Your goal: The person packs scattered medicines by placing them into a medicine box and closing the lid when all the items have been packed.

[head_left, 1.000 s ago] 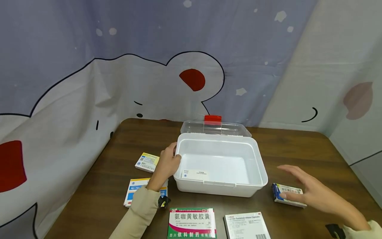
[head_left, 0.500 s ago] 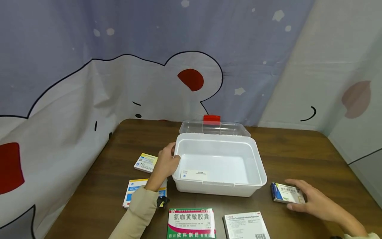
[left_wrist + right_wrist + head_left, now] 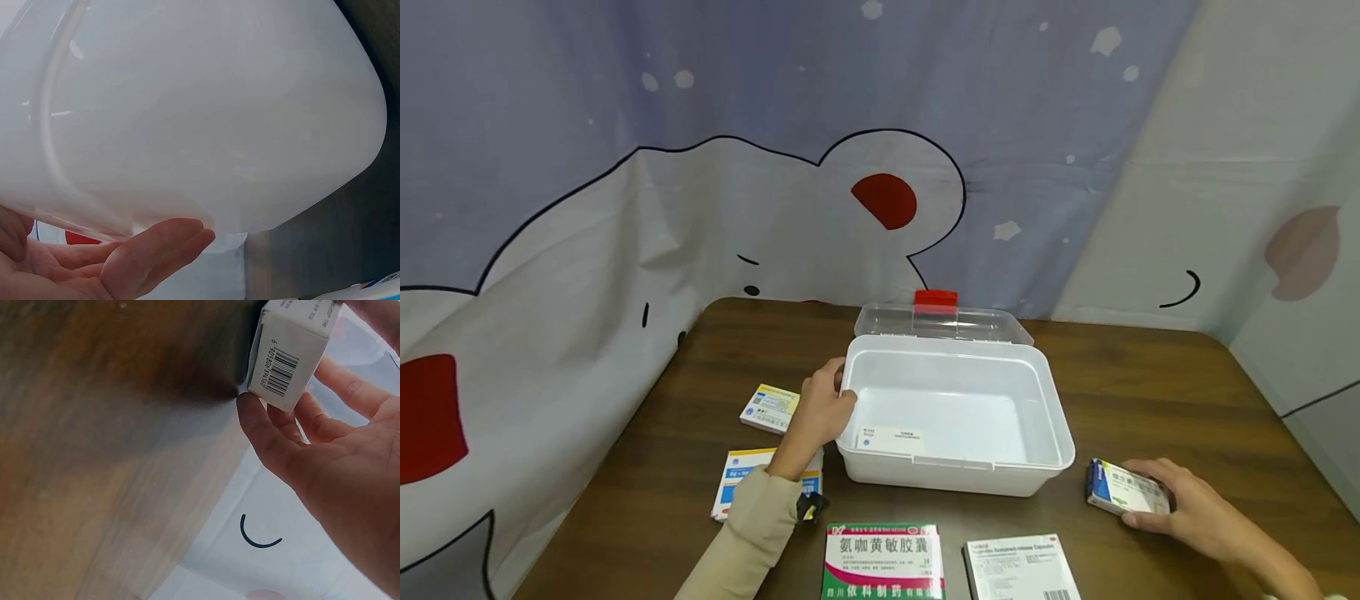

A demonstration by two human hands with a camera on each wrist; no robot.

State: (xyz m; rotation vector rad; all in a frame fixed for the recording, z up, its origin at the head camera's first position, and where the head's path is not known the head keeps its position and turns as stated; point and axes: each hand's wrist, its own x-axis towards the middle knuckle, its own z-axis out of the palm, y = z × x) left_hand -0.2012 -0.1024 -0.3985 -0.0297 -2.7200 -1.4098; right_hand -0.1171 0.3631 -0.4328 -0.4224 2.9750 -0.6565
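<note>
My left hand [image 3: 822, 407] grips the left rim of a white plastic storage box [image 3: 955, 479], thumb over the rim. In the left wrist view its fingers [image 3: 156, 253] lie against the box's outer wall [image 3: 206, 112]. One pale medicine box [image 3: 891, 439] lies inside, at the front left. To the right, my right hand [image 3: 1191, 508] holds a small blue-and-white medicine box [image 3: 1127, 487] by its right end, between thumb and fingers. The right wrist view shows that carton's barcode end [image 3: 284, 365] with fingertips along its sides.
A clear lid [image 3: 985, 325] with a red latch [image 3: 936, 301] hangs open behind the storage box. Yellow-white [image 3: 770, 408] and blue-white cartons [image 3: 730, 479] lie left, partly behind the left arm. Green-pink [image 3: 883, 560] and white cartons [image 3: 1022, 567] lie in front. A printed curtain [image 3: 760, 217] backs the table.
My right hand has come down from above the blue-and-white medicine box to its right end and taken hold of it. The left hand has stayed on the storage box's rim.
</note>
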